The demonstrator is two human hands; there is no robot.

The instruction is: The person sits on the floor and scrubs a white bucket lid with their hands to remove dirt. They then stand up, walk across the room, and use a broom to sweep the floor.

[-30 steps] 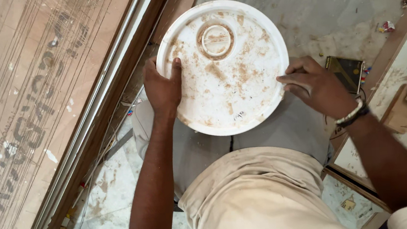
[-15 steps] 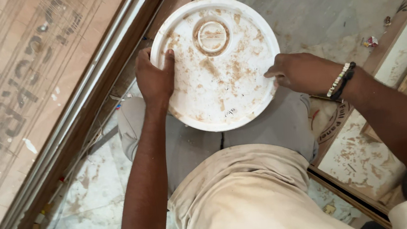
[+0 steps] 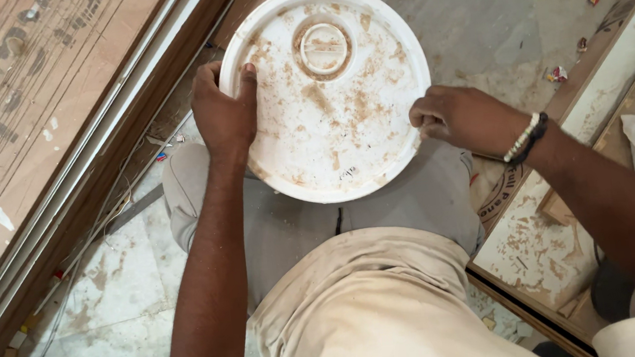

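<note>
Here, 1 round white bucket lid (image 3: 329, 97), smeared with brown residue and carrying 1 small capped spout near its far edge, is lying flat between the person's knees, over the pale stone floor (image 3: 106, 296). Being round, it is showing no long axis; what is mattering is that its rim is sitting directly under both sets of fingers. The left hand (image 3: 224, 114) is gripping the lid's left edge, thumb lying on top and fingers curling under the rim, out of sight. The right hand (image 3: 461, 116) is pinching the right edge, fingers bunched narrow against the rim. Both of the 2 hands are touching it, on opposite sides. Outward, 1 beaded wristband (image 3: 527, 137) is circling the right wrist, a wooden door frame (image 3: 102, 167) is running along the left, and a stained board (image 3: 544, 235) is lying to the right.
</note>
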